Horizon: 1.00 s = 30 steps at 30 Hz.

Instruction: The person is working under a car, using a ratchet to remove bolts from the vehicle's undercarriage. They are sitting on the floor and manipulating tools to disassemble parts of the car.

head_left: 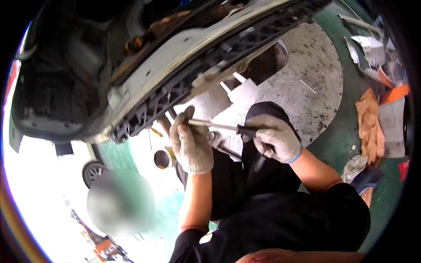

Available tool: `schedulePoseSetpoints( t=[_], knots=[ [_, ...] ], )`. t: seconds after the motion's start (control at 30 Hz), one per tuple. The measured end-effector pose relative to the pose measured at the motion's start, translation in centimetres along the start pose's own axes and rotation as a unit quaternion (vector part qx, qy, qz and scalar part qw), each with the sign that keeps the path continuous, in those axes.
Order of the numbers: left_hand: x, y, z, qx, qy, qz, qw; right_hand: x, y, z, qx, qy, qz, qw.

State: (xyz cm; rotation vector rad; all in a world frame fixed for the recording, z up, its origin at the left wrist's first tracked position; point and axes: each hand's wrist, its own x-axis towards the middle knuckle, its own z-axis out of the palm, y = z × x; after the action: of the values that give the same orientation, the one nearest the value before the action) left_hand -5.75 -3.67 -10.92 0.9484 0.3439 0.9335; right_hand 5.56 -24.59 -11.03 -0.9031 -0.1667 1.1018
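Both my hands wear pale knit work gloves and share one tool, a black-handled driver (223, 126) with a long metal shaft, lying nearly level across the space between them. My right hand (277, 138) is closed round its dark handle. At the other end, my left hand (190, 147) pinches the metal tip between thumb and fingers; the glove hides the exact tip shape. Just beyond my hands runs the underside of a car front (175, 74), with a black ribbed strip along its edge. The tool is apart from the car.
Below my hands are my dark-clothed knees. A round grey plate (324, 57) lies on the green floor, with a slim pale rod (308, 87) on it. An open tin (163, 158) stands left. Crumpled brown paper (369, 127) lies right. A car wheel (94, 174) shows far left.
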Motion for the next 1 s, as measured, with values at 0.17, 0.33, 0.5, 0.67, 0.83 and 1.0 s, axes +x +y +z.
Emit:
schedulePoseSetpoints(
  t=[0.17, 0.33, 0.5, 0.67, 0.83, 1.0],
  knots=[
    [0.8, -0.6, -3.3, -0.072, -0.040, -0.011, 0.997, 0.6, 1.1, 1.7, 0.006, -0.005, -0.033, 0.999],
    [2.1, -1.9, -2.9, -0.067, -0.070, -0.070, 0.993, -0.8, 1.4, 2.4, -0.015, 0.029, -0.010, 0.999],
    [2.6, -4.2, -3.2, -0.082, -0.089, -0.164, 0.979, -4.0, 1.4, 5.4, -0.132, 0.182, -0.075, 0.971],
    [3.6, -7.1, -2.6, -0.104, -0.184, -0.213, 0.954, -4.0, 3.8, 7.5, -0.192, 0.319, -0.056, 0.926],
    [4.8, -6.8, -2.6, -0.112, -0.198, -0.272, 0.935, -3.5, 5.3, 8.4, -0.125, 0.326, -0.077, 0.934],
    [6.5, -8.3, -4.2, -0.119, -0.192, -0.321, 0.920, -2.6, 5.4, 9.1, -0.171, 0.332, -0.062, 0.926]
  ],
)
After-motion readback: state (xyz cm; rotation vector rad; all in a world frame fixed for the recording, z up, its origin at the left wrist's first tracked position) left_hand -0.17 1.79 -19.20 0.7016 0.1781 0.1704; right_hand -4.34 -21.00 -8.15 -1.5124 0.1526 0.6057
